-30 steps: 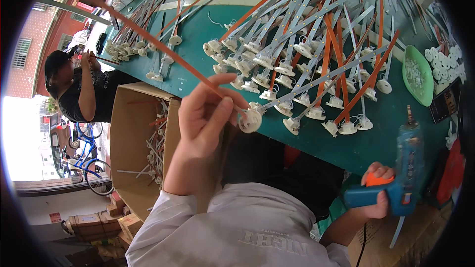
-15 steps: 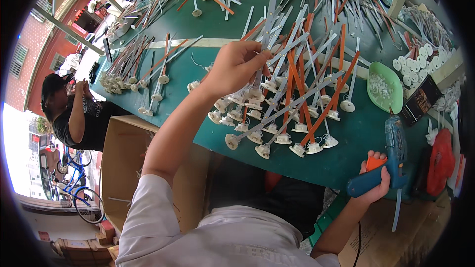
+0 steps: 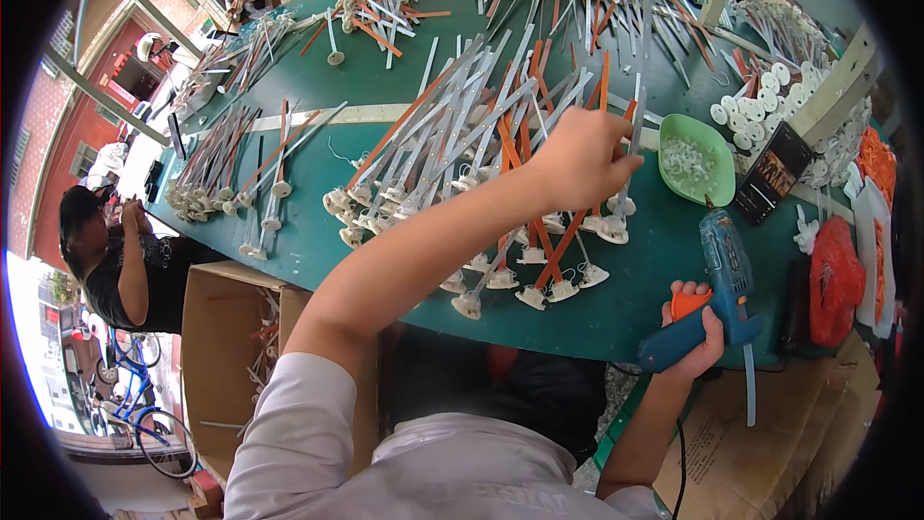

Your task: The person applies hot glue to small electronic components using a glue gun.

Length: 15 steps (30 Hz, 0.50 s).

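An open brown cardboard box (image 3: 226,327) stands below the table's near edge; a dark rectangular package (image 3: 775,173) lies beside the green bowl (image 3: 695,162).

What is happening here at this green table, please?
A person works at a green table covered with long white and orange rods that end in round white caps. The left hand reaches across and pinches one upright rod near the green bowl of small white pieces. The right hand holds a blue glue gun at the table's edge. Another person works at the far left.
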Available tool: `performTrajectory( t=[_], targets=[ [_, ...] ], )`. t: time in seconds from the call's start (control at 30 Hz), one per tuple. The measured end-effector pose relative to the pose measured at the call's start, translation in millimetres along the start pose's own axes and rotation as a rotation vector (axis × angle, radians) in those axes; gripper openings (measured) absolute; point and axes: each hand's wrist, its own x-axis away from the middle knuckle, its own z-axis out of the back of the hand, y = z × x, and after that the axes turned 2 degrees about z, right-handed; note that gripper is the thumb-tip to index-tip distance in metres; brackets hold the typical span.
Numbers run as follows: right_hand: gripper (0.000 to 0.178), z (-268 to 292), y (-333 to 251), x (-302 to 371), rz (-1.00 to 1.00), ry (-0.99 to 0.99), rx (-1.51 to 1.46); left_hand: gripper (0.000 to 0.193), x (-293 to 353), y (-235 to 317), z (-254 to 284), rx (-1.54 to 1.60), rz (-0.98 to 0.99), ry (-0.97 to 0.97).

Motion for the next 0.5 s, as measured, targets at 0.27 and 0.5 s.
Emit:
performTrajectory(
  t=[0.27,0.5],
  targets=[
    [0.034,-2.6,-0.2,1.1,0.0,-0.005,0.031,0.041,11.4,22.8,-12.8,-0.132,0.007,-0.051],
    [0.034,-6.8,-1.3,2.7,0.025,0.036,0.046,0.023,81.2,-32.0,124.4,-0.469,0.064,0.45]
  ],
)
